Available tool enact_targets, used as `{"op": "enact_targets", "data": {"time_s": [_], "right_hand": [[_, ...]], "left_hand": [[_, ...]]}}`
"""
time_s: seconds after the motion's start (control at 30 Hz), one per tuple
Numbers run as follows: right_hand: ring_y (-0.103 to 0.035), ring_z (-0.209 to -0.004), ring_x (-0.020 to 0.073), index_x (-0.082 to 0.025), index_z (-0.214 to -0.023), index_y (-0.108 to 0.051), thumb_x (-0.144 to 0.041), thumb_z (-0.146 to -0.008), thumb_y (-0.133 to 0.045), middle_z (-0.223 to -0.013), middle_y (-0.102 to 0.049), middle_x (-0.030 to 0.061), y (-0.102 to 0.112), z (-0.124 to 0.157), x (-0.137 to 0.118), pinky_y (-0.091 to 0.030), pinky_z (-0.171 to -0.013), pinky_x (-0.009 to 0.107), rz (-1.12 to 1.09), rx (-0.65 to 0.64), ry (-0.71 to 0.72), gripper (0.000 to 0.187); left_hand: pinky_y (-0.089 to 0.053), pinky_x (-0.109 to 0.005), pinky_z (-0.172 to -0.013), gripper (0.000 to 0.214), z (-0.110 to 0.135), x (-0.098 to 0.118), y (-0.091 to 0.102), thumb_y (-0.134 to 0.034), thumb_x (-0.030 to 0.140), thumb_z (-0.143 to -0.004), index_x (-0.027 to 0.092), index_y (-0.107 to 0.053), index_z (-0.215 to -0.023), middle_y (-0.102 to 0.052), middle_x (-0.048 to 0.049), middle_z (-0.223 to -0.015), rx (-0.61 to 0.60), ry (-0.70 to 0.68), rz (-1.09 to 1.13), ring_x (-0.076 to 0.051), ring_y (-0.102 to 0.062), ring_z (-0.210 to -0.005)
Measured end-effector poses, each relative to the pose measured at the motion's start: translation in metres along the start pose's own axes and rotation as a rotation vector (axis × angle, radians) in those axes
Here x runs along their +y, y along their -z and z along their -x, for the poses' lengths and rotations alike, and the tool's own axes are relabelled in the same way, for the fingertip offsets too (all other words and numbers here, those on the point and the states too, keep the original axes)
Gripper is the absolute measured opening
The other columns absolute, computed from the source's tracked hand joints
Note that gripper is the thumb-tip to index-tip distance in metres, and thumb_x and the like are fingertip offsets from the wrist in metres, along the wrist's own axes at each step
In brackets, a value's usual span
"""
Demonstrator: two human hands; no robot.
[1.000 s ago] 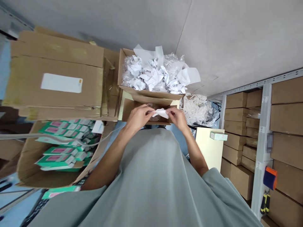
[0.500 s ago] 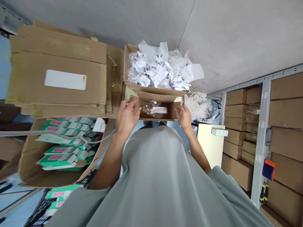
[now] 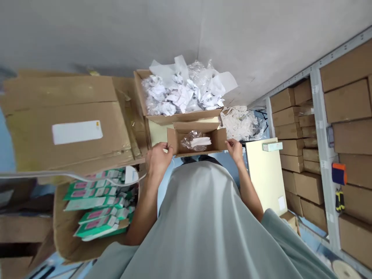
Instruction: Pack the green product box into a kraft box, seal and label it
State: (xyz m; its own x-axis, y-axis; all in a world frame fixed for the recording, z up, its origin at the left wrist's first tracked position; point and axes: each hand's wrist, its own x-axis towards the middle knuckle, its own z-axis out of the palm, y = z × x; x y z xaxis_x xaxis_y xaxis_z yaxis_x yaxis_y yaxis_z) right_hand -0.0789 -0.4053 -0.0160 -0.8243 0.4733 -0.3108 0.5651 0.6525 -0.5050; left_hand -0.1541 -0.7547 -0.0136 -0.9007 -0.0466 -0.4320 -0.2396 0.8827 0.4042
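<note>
A small open cardboard box [image 3: 172, 138] is held in front of my body, its end flaps turned outward. Inside lie crumpled clear plastic wrap [image 3: 188, 140] and a folded white paper strip [image 3: 201, 141]. My left hand [image 3: 157, 158] pinches the box's left end flap between thumb and fingers. At the opposite end, my right hand [image 3: 235, 151] pinches the right flap with its fingertips. Just beyond stands a larger carton [image 3: 186, 117] heaped with crumpled white paper [image 3: 181, 95] and clear plastic.
Flattened cardboard [image 3: 78, 155] is stacked at the left. Below it, a carton [image 3: 62, 236] holds several green-and-pink boxes [image 3: 99, 226], with a white cable [image 3: 87, 178] across it. Shredded paper [image 3: 240, 123] lies right. A small pale-green box [image 3: 272, 147] sits on a cream surface [image 3: 266, 174]; shelves [image 3: 322, 128] hold cartons.
The small box's end flaps have swung outward, and my hands have shifted from spread fingers over its ends to pinching those flaps. The whole view has tilted.
</note>
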Motion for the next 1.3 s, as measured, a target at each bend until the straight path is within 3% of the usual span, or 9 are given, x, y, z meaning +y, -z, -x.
{"op": "enact_targets", "data": {"time_s": [0.1, 0.23, 0.43, 0.57, 0.7, 0.87, 1.0, 1.17, 1.3], "right_hand": [[-0.079, -0.087, 0.0269, -0.02, -0.104, -0.085, -0.049, -0.102, -0.068, -0.102, -0.09, 0.0132, 0.021, 0.042, 0.032, -0.059, -0.084, 0.035, -0.046, 0.107, -0.115, 0.034], [-0.076, -0.082, 0.0267, -0.02, -0.102, -0.082, -0.061, -0.099, -0.064, -0.099, -0.088, 0.0142, 0.048, 0.104, 0.081, -0.058, -0.082, 0.037, -0.101, 0.268, -0.292, 0.045], [-0.072, -0.076, 0.0256, -0.02, -0.096, -0.078, -0.075, -0.096, -0.056, -0.094, -0.086, 0.014, 0.079, 0.175, 0.156, -0.055, -0.078, 0.038, -0.19, 0.472, -0.459, 0.059], [-0.071, -0.077, 0.0263, -0.021, -0.094, -0.078, -0.079, -0.096, -0.057, -0.089, -0.084, 0.013, 0.095, 0.209, 0.213, -0.054, -0.074, 0.037, -0.259, 0.591, -0.554, 0.062], [-0.071, -0.076, 0.0258, -0.02, -0.095, -0.079, -0.078, -0.096, -0.057, -0.092, -0.085, 0.0136, 0.11, 0.241, 0.277, -0.054, -0.074, 0.037, -0.327, 0.703, -0.665, 0.062], [-0.07, -0.075, 0.025, -0.02, -0.096, -0.079, -0.078, -0.095, -0.058, -0.096, -0.086, 0.0142, 0.13, 0.268, 0.346, -0.055, -0.076, 0.037, -0.424, 0.756, -0.79, 0.061], [-0.067, -0.073, 0.0234, -0.021, -0.097, -0.077, -0.075, -0.094, -0.06, -0.098, -0.086, 0.0125, 0.14, 0.277, 0.384, -0.053, -0.076, 0.037, -0.473, 0.752, -0.861, 0.057], [-0.068, -0.075, 0.0232, -0.022, -0.096, -0.076, -0.067, -0.095, -0.064, -0.1, -0.086, 0.0108, 0.139, 0.278, 0.403, -0.054, -0.079, 0.036, -0.528, 0.759, -0.932, 0.047], [-0.067, -0.071, 0.0222, -0.022, -0.094, -0.076, -0.068, -0.095, -0.064, -0.098, -0.086, 0.0104, 0.136, 0.274, 0.4, -0.054, -0.075, 0.035, -0.558, 0.79, -1.012, 0.047]], "left_hand": [[-0.058, -0.04, -0.09, 0.032, -0.001, 0.026, -0.01, -0.059, 0.042, -0.105, 0.021, -0.083, -0.113, -0.087, -0.0142, -0.106, -0.074, -0.137, -0.016, -0.037, -0.083, -0.106], [-0.058, -0.039, -0.093, 0.028, 0.002, 0.075, -0.038, -0.06, 0.038, -0.104, 0.022, -0.081, -0.114, -0.087, -0.0129, -0.108, -0.221, -0.339, -0.027, -0.035, -0.083, -0.108], [-0.059, -0.04, -0.093, 0.024, 0.038, 0.151, -0.087, -0.059, 0.039, -0.105, 0.024, -0.078, -0.107, -0.086, -0.0133, -0.114, -0.36, -0.721, -0.022, -0.034, -0.081, -0.103], [-0.06, -0.039, -0.093, 0.022, 0.077, 0.208, -0.133, -0.06, 0.039, -0.105, 0.024, -0.076, -0.104, -0.085, -0.0118, -0.113, -0.396, -0.87, -0.071, -0.032, -0.08, -0.1], [-0.059, -0.039, -0.092, 0.023, 0.116, 0.274, -0.193, -0.062, 0.039, -0.105, 0.022, -0.078, -0.108, -0.085, -0.0126, -0.109, -0.454, -0.967, -0.154, -0.032, -0.081, -0.098], [-0.06, -0.039, -0.093, 0.023, 0.157, 0.351, -0.266, -0.065, 0.038, -0.103, 0.021, -0.079, -0.11, -0.086, -0.0137, -0.112, -0.506, -1.024, -0.248, -0.032, -0.081, -0.101], [-0.06, -0.04, -0.097, 0.024, 0.176, 0.396, -0.307, -0.065, 0.038, -0.102, 0.021, -0.08, -0.112, -0.085, -0.0144, -0.119, -0.532, -1.088, -0.305, -0.033, -0.081, -0.104], [-0.058, -0.039, -0.097, 0.026, 0.181, 0.433, -0.338, -0.064, 0.039, -0.103, 0.02, -0.079, -0.115, -0.084, -0.0153, -0.125, -0.58, -1.136, -0.363, -0.033, -0.08, -0.106], [-0.058, -0.038, -0.095, 0.025, 0.178, 0.445, -0.353, -0.064, 0.038, -0.103, 0.02, -0.078, -0.114, -0.084, -0.0145, -0.124, -0.651, -1.151, -0.369, -0.03, -0.079, -0.099]]}}
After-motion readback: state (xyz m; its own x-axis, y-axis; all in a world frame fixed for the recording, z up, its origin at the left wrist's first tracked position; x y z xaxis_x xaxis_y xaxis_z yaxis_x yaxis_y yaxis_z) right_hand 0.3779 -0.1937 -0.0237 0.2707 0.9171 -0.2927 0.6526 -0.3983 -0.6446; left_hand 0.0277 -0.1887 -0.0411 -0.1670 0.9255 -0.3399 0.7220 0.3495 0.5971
